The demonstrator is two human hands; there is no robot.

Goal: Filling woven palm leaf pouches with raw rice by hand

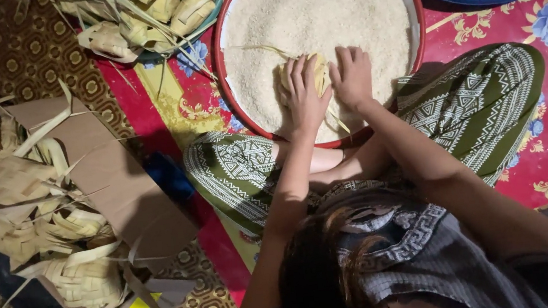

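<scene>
Holding small woven palm-leaf pouch point(309, 73) in left hand point(304, 98), over white rice in big round red-rimmed tray point(227, 86), upper middle of frame. Right hand point(351, 76) lying open on rice, looking like scooping rice into pouch. Filling step seems underway; next needing pouch mouth kept open.

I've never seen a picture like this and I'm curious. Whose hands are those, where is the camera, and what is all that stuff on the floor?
The camera sits on a person's head and looks down, so you see their hair, arms and crossed legs. Their left hand holds a small woven leaf pouch over a big red bowl of white rice. Their right hand rests in the rice beside it. More woven pouches fill a basin, and loose ones lie on cardboard.
</scene>
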